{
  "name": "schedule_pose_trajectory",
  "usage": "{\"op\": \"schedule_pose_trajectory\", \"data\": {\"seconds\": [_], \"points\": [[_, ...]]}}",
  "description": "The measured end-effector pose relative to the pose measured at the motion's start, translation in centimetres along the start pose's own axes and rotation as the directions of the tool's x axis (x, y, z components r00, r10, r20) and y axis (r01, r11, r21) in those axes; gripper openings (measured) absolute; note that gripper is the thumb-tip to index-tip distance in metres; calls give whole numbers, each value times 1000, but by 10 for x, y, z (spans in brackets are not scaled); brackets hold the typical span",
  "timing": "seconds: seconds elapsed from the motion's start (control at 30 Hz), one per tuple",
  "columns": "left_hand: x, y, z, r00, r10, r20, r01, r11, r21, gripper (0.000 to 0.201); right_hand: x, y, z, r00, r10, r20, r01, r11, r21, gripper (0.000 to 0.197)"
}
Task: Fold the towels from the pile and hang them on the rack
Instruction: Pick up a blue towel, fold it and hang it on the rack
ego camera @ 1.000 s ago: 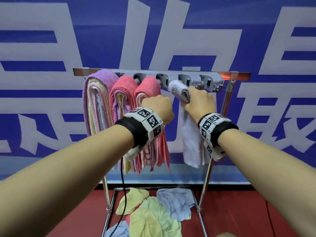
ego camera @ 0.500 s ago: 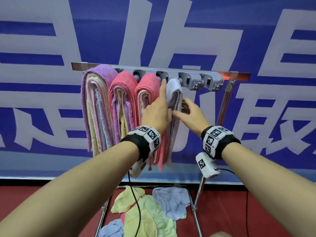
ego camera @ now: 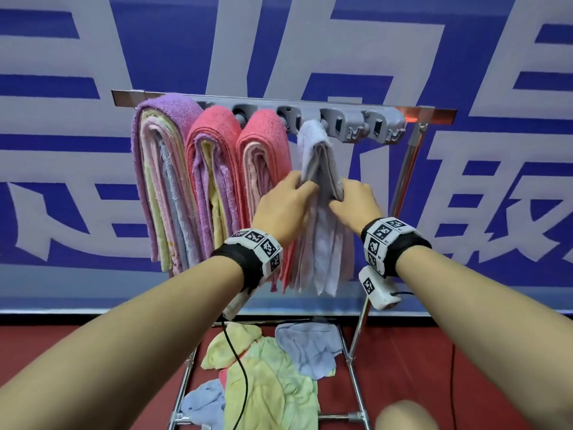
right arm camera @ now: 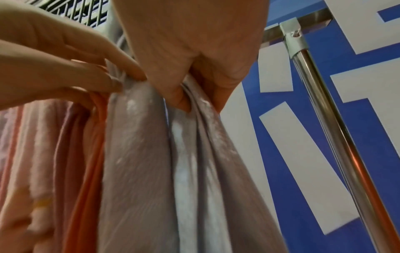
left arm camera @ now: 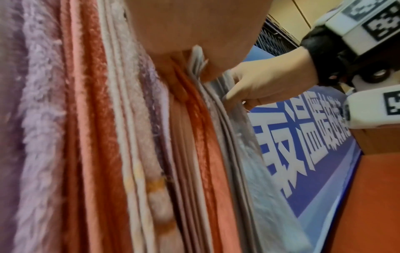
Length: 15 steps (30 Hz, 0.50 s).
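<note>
Pinching the pale lilac towel [ego camera: 319,169] on the rack [ego camera: 434,113]
Left hand [ego camera: 283,209] and right hand [ego camera: 356,203] both grip its hanging layers, right beside the coral towel [ego camera: 263,141].

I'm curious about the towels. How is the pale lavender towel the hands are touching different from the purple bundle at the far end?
The pale lavender towel looks thin and smooth; the purple bundle looks thick and fluffy, wrapping several coloured towels. The lavender one hangs alone, pinched by the left hand and right hand; nobody touches the purple bundle. Both hang folded from the rack.
</note>
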<state>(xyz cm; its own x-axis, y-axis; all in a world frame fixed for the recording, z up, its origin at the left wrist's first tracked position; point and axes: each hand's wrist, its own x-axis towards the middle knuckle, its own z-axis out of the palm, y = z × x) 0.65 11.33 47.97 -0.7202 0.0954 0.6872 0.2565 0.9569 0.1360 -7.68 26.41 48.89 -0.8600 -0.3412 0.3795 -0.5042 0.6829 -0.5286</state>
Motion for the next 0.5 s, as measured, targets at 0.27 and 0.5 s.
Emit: {"op": "schedule_pose_trajectory", "data": {"seconds": [0.27, 0.5], "points": [[-59, 3, 29, 828, -283, 484, 160, 946, 281, 31, -35, 41, 71, 951, 171, 256, -118, 971, -210, 15], [-92, -14, 53, 439, -168, 883, 213, 974, 79, 27, -71, 61, 140, 737, 230, 635, -16, 946, -324, 34]]}}
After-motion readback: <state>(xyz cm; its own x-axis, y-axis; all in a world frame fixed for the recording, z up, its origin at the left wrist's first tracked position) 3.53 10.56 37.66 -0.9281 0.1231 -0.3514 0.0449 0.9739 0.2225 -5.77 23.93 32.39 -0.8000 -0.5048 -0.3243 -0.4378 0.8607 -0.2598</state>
